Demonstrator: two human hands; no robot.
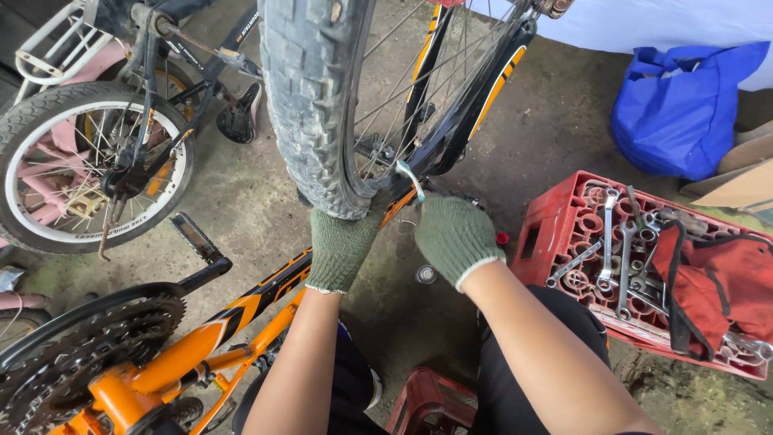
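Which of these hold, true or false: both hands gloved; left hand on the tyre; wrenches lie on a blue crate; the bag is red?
1. Both hands wear green knit gloves: true, left hand, right hand.
2. The left hand grips the knobby tyre: true.
3. The wrenches lie on a blue crate: false, the crate is red.
4. The bag by the wall is red: false, it is blue.
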